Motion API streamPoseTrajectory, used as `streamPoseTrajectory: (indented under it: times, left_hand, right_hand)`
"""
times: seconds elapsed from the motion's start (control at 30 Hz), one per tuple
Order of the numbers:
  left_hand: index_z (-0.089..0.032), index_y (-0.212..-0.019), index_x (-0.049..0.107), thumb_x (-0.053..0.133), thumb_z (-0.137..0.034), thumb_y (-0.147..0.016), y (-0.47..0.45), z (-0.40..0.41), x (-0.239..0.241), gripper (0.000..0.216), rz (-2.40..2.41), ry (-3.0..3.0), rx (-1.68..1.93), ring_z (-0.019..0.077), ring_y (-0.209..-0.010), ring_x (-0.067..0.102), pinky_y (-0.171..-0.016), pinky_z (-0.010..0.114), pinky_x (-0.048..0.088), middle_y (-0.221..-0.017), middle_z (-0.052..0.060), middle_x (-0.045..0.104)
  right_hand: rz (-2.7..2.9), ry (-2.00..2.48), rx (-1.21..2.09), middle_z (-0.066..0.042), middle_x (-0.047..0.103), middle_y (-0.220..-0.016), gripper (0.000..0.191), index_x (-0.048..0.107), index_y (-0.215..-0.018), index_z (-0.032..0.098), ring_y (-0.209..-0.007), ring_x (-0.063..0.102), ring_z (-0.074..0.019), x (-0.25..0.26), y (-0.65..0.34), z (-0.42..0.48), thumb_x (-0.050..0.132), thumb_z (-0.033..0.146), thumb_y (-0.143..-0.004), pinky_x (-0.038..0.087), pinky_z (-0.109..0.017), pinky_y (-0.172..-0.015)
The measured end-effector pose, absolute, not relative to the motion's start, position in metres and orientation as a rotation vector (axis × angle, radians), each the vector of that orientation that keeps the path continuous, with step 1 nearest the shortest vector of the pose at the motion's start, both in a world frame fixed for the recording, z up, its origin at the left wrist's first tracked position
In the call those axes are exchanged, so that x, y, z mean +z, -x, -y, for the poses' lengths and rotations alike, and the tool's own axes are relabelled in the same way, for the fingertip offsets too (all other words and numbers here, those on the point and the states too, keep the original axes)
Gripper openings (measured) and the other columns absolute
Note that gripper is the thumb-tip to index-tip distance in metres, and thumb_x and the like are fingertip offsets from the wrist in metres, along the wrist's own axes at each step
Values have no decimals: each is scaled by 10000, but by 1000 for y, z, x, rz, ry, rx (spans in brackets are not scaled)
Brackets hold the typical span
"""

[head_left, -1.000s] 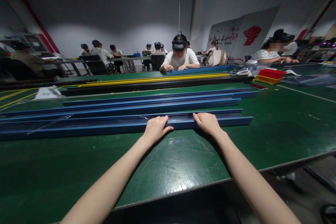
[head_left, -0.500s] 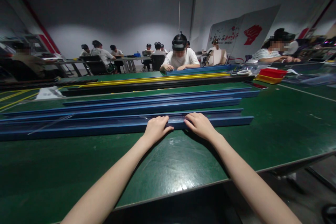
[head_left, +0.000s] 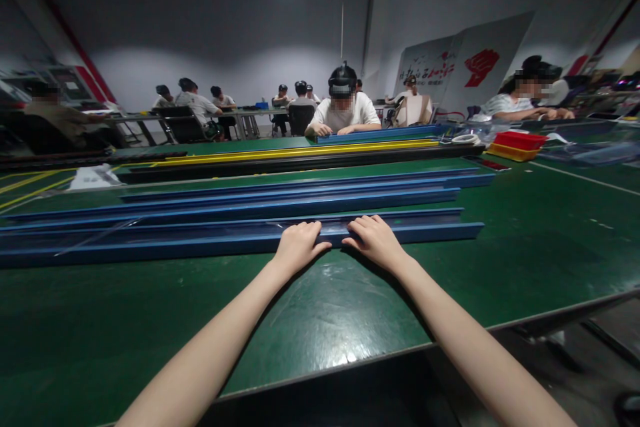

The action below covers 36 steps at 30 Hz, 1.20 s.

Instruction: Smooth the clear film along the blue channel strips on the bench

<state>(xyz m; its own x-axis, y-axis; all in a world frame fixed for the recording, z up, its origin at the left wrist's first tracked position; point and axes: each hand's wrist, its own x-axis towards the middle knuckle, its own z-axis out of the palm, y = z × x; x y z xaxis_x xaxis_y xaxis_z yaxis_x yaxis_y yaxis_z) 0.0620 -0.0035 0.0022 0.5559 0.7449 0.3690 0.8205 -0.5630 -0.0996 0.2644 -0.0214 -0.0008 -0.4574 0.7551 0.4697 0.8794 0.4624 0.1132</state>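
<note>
A long blue channel strip [head_left: 175,248] lies across the green table [head_left: 320,320] in front of me, its open side up. My left hand [head_left: 299,243] grips its near wall, fingers over the top edge and thumb along the outside. A short way to the right, my right hand [head_left: 375,240] holds the same wall in the same manner, thumb pointing toward the left hand. Both sets of fingertips are partly hidden inside the channel. A thin clear strip [head_left: 100,237] lies slantwise over the channel's left part.
More blue channels [head_left: 400,197] lie parallel behind this one, then black and yellow strips [head_left: 300,152]. Red and yellow bins [head_left: 517,145] stand at the back right beside a white coil [head_left: 465,139]. A co-worker [head_left: 345,110] sits opposite, hands on another blue strip.
My right hand has slid slightly left along the channel wall, closer to my left hand. The left hand and the channel have stayed in place.
</note>
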Motion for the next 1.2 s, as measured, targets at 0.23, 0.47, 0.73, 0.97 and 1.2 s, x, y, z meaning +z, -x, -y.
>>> streamPoseTrajectory:
  times: [0.23, 0.47, 0.73, 0.97, 1.2]
  left_hand:
    - [-173, -838, 519, 461, -519, -809, -61, 3, 1, 353, 1288, 2525, -441, 192, -754, 582, -628, 265, 384, -779, 53, 629]
    - [-167, -822, 530, 467, -518, -805, -60, 3, 1, 357, 1228, 2510, -480, 190, -728, 581, -608, 268, 370, -770, 46, 628]
    - [-168, -809, 532, 465, -516, -804, -58, 2, -1, 354, 1177, 2482, -502, 177, -715, 569, -601, 268, 359, -769, 40, 621]
    - [-173, -876, 538, 500, -459, -810, -60, 3, 1, 296, 1192, 2503, -542, 171, -767, 576, -627, 258, 370, -842, 36, 627]
    - [-171, -888, 545, 505, -464, -803, -61, 4, 2, 307, 1239, 2495, -501, 184, -806, 579, -636, 266, 377, -866, 44, 628]
  right_hand:
    - [2347, 1357, -509, -39, 600, -748, 225, 546, -724, 162, -722, 504, -149, -2, -264, 20, 504, 356, -830, 278, -256, -667]
    - [2380, 1374, -483, -47, 604, -736, 245, 556, -719, 157, -696, 511, -144, 2, -265, 19, 487, 361, -835, 281, -254, -641]
    - [2392, 1477, -386, -56, 612, -758, 256, 576, -727, 166, -711, 528, -144, 6, -265, 19, 469, 371, -837, 268, -249, -589]
    - [2382, 1556, -341, -58, 622, -784, 233, 593, -732, 170, -708, 542, -147, 10, -278, 20, 496, 367, -812, 271, -243, -584]
    - [2315, 1711, -311, -47, 623, -727, 238, 591, -668, 185, -679, 551, -155, 17, -303, 25, 500, 373, -782, 271, -245, -567]
